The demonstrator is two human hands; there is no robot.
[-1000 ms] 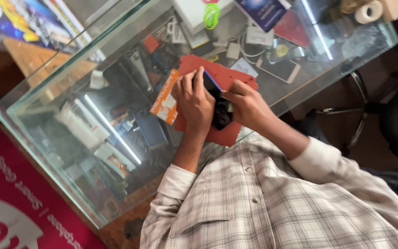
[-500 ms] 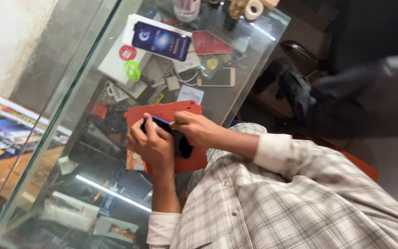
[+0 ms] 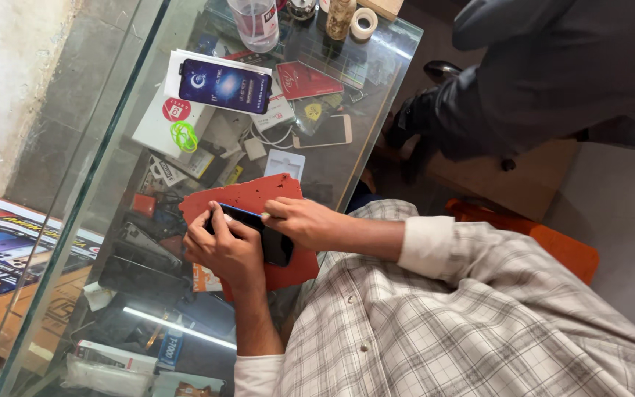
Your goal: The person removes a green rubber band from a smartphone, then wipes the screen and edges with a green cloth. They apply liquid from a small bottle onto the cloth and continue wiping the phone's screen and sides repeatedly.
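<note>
The left hand (image 3: 222,248) is curling its fingers around the near end of a flat black smartphone with a blue edge (image 3: 259,234), which is lying on a red rubber work mat (image 3: 248,197) on the glass-topped counter (image 3: 112,147). The right hand (image 3: 306,220) is gripping the phone's far side, its fingers pinched closed on the upper edge. Farther off, a white box with a dark phone picture (image 3: 218,84), a clear plastic cup (image 3: 256,22) and a roll of white tape (image 3: 364,22) are sitting on the glass.
</note>
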